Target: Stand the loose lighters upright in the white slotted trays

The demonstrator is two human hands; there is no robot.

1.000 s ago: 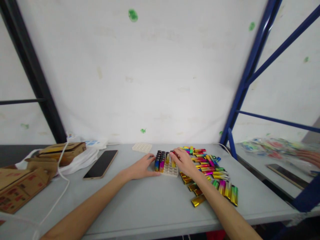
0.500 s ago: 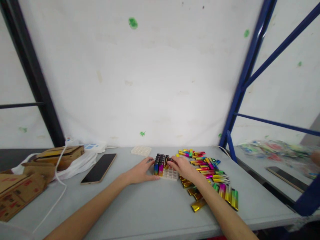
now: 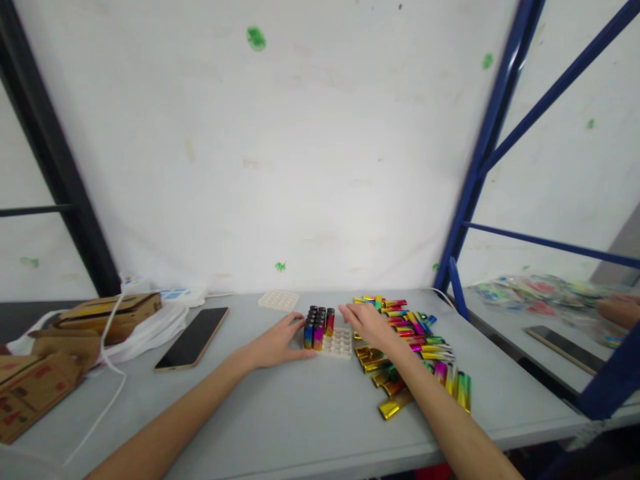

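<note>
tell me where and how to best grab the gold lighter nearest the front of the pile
Probably pinch the gold lighter by its long sides near the middle, coming from above and the front left. It lies flat on the table, its left end jutting from the pile, while the right forearm hides its other end in this view.

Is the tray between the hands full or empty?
Partly full: the tray has shiny tubes standing on its left side, and bare hollows show on its right.
</note>
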